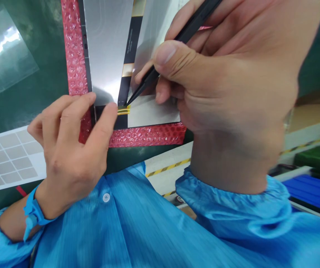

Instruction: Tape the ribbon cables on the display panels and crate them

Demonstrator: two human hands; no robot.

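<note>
Blue smock point(87, 230) at six o'clock, closest in, white button showing, and straight up at two o'clock looms the right hand point(224, 82), big in the view! Its grip is clamped on a pointed black tool point(196, 24), thumb pressed along the shaft, the shaft slanting from one o'clock down to a fine tip. And that tip sits right at the upper edge of a small yellow tab point(123, 111), over at ten o'clock; whether it touches is too tight to call.

Across to nine o'clock, the left hand point(76, 152), blue band point(34, 214) round the wrist. Its grip is apart, fingers spread, thumb down just beside the yellow tab, index fingertip at the panel's edge. Here's that silver panel point(109, 44) itself, lying flat towards eleven o'clock, a black strip point(132, 41) with tan bands running down it to the tab.

Under it, pink bubble wrap point(74, 48) borders two sides, all of it on the green tabletop point(48, 18). Wide at nine o'clock lies a sheet of grey squares point(6, 156); above, at ten, a shiny clear plastic sheet point(6, 56). Farther out, yellow-and-black floor tape point(168, 167) near six, blue plastic point(313, 190) at four.
</note>
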